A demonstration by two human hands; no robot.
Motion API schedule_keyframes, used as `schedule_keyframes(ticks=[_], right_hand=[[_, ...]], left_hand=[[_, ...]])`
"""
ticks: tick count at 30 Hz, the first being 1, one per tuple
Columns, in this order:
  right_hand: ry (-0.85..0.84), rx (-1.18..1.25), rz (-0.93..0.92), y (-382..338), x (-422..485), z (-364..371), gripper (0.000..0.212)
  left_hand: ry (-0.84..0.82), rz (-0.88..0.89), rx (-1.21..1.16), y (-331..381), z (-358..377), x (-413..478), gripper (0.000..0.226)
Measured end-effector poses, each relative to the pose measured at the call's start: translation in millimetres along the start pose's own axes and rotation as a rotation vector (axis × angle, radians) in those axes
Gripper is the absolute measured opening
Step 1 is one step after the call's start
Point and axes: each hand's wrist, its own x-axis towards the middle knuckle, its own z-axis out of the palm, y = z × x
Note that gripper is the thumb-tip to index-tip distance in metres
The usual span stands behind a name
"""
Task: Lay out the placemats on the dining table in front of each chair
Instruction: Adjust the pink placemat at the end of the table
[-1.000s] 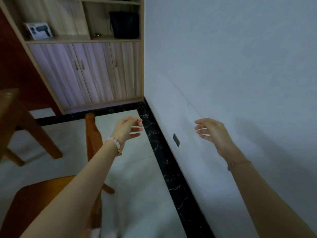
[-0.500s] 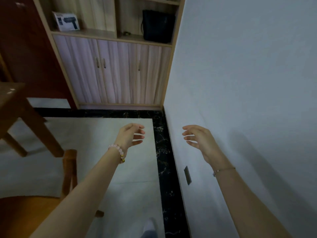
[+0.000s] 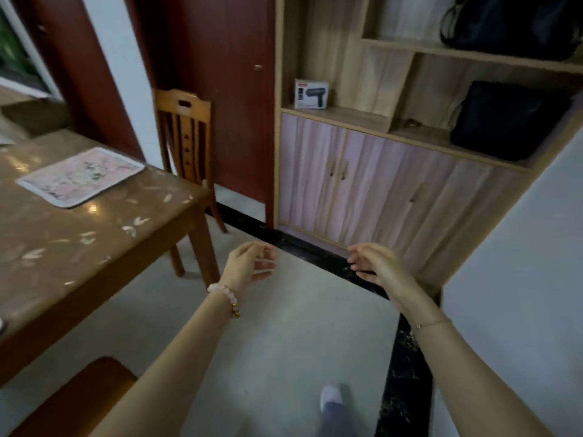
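Head view. Both arms reach forward over the pale floor (image 3: 284, 326), palms turned toward each other.

Left grip (image 3: 249, 263): released, fingers loosely curled, nothing in it. Pink bead bracelet (image 3: 225, 293) on that wrist.

Right grip (image 3: 378, 264): also released, fingers slack and bent, holding nothing. Thin chain bracelet (image 3: 430, 324) on that wrist. The two are apart, level with each other, and touch nothing.

Bench (image 3: 94, 247) at left: brown wood under a glossy cover with pale leaf shapes. One placemat (image 3: 80, 175), pink-patterned with a light border, lies flat on it near the far corner, in front of a wooden slat-back chair (image 3: 184, 134) standing at the bench's far end. The placemat is well apart from both grips. A second chair seat (image 3: 79, 398) shows at lower left, beside the bench's near edge.

Behind: dark red door (image 3: 220, 74), then a light wood cabinet (image 3: 362, 190) with closed lower doors and open shelves above. On the shelves are a small box printed with a hair dryer (image 3: 311, 93), a black bag (image 3: 508, 119), and another dark bag (image 3: 511, 23) higher up.

A black marbled floor border (image 3: 403, 373) runs along the cabinet and the white wall (image 3: 520, 279). One foot in a light sock (image 3: 330, 397) shows at the bottom of the view, blurred.
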Motion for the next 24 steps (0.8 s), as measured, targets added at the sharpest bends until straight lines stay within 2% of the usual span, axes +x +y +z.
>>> schedule_keyframes(ticks=[8,16,24], right_hand=[[-0.328,-0.095,-0.033,-61.6,228.6,88.6,0.025],[-0.697,-0.251,-0.037,-104.5,372.8,248.9,0.023],[-0.834,-0.367,0.0,-130.8,496.3,417.2,0.022]], left_hand=[[0.284,-0.027,-0.114,42.8,-19.2,167.2,0.024],[0.682,-0.018,-0.324,76.3,-102.2,275.4,0.021],[0.822,-0.051,-0.423,101.3,-214.8,426.9,0.026]])
